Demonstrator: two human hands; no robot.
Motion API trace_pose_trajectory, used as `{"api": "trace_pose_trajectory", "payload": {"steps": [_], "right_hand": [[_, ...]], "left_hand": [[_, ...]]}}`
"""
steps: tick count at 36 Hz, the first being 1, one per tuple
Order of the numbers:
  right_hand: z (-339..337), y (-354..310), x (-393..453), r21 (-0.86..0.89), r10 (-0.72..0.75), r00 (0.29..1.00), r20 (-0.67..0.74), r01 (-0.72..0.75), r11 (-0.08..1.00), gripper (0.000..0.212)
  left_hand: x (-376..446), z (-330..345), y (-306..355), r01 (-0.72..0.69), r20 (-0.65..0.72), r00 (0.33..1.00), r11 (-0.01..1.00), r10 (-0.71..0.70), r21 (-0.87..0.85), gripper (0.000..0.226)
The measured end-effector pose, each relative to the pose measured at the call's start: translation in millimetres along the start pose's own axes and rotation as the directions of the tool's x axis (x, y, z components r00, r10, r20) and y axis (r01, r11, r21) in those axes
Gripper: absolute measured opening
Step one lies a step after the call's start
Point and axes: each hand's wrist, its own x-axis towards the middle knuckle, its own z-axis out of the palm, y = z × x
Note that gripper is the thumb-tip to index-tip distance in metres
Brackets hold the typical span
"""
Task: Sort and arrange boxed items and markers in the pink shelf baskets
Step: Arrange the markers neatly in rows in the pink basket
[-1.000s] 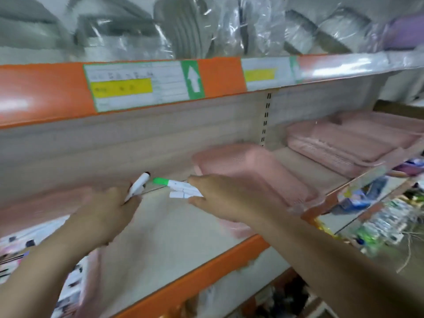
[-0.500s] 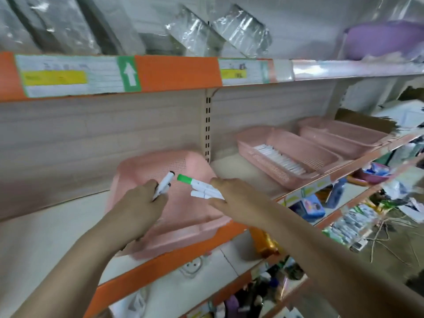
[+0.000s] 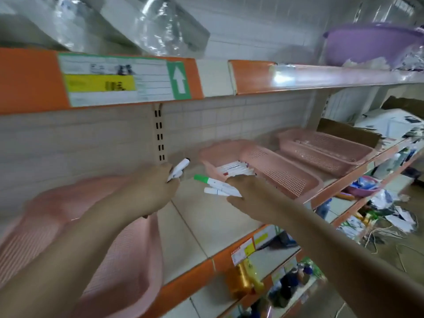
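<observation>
Shelf point(image 3: 202, 228): beige board with an orange front edge; bare stretch lay open between left and middle baskets.
Left basket point(image 3: 128, 253): pink, overhung the front edge, under the left forearm.
Middle basket point(image 3: 286, 177): pink, held white markers point(image 3: 236, 169) at its rear end; front half open.
Far basket point(image 3: 325, 152): pink, just beside the middle one.
Left hand point(image 3: 156, 189): grip curled round a black-tipped marker point(image 3: 179, 169).
Right hand point(image 3: 250, 193): grip clamped on green-capped markers point(image 3: 215, 185), at the middle basket's near rim.
</observation>
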Motion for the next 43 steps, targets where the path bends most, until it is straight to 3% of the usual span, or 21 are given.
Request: {"api": "trace_pose_trajectory", "payload": {"steps": [6,12,19,23,27,35,43], "right_hand": [[-8,60,25,0.017,0.058,0.997,-0.044,-0.057,0.998,0.027],[-4,110,52,0.067,0.111,0.993,0.044,-0.114,0.991,0.04],[1,155,71,0.096,0.097,0.975,0.199,-0.118,0.988,0.041],[5,176,79,0.155,0.021,0.972,0.233,-0.058,0.986,0.053],[21,199,88,0.283,-0.104,0.945,0.31,0.013,0.959,0.047],[44,241,113,0.266,-0.262,0.884,0.388,0.165,0.95,0.043],[39,240,119,0.351,-0.408,0.815,0.411,0.272,0.896,0.045]], "left_hand": [[53,25,31,-0.014,0.036,0.999,0.999,0.012,0.044,0.029],[87,49,40,-0.047,0.094,0.995,0.993,0.038,0.104,0.029],[99,78,62,-0.036,0.131,0.991,0.987,0.015,0.157,0.028],[108,95,70,0.01,0.092,0.995,0.988,-0.025,0.154,0.03],[119,107,79,0.094,0.033,0.995,0.986,-0.099,0.136,0.033],[132,106,95,0.171,-0.003,0.985,0.966,-0.173,0.195,0.031],[124,104,108,0.298,-0.088,0.955,0.927,-0.285,0.227,0.028]]}}
